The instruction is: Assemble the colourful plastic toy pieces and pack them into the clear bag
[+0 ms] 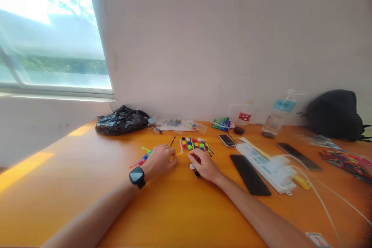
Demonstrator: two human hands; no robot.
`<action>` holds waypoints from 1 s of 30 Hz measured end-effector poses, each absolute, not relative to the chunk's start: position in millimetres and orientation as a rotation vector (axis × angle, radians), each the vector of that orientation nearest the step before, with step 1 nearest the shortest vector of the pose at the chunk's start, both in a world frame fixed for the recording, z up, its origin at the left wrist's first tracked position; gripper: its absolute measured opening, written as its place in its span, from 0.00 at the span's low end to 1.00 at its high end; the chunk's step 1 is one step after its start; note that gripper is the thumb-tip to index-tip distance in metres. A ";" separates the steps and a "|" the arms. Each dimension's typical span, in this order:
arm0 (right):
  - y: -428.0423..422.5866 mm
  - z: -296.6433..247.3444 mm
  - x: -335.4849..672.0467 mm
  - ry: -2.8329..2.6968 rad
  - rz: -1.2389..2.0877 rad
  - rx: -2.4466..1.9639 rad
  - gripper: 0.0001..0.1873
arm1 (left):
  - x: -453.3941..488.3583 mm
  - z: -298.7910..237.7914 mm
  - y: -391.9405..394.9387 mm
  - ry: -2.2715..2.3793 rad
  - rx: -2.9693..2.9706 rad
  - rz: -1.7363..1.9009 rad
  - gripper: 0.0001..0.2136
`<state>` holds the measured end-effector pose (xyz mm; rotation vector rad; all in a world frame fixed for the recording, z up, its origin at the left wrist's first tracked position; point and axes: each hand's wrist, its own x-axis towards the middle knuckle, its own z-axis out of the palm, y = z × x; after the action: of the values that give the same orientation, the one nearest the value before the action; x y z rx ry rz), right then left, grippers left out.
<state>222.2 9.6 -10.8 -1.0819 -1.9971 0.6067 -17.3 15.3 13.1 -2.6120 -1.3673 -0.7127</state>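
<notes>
My left hand [161, 160], with a black smartwatch [137, 177] on the wrist, rests on the orange table [174, 209] with its fingers curled around a thin yellow stick [175, 156]. My right hand [203, 164] lies just right of it, fingers bent over small round pieces [194, 169], one white and one black; what it grips is too small to make out. Just beyond both hands lies a cluster of small coloured discs and sticks [195, 144]. More coloured sticks [143, 157] lie left of the left hand.
Black plastic bag [121, 120] and glasses [153, 129] at the back left. A white power strip [266, 162] with cables, three dark phones [250, 174], a water bottle [278, 118], snack packets [221, 123] and a black backpack [334, 114] are on the right.
</notes>
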 end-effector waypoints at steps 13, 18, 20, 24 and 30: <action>5.4 -7.3 222.5 -2.087 0.541 -1.069 0.15 | -39.9 5.9 30.9 -1.495 -2.532 -0.477 0.14; 1.3 -1.9 221.5 -2.136 0.534 -1.071 0.15 | -61.5 2.1 44.8 -1.633 -2.367 -0.320 0.12; 0.0 -0.4 221.1 -2.142 0.525 -1.087 0.15 | -67.2 2.5 47.9 -1.678 -2.321 -0.318 0.11; 0.2 0.6 221.5 -2.124 0.506 -1.119 0.18 | -61.9 6.4 44.4 -1.680 -2.334 -0.455 0.13; 2.6 0.9 223.6 -2.054 0.517 -1.184 0.19 | -29.2 12.6 18.5 -1.328 -2.673 -0.685 0.18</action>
<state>223.6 2.6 0.9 -1.1839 -2.0536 0.5166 -29.2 18.5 12.6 -2.6727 -1.3277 -0.6854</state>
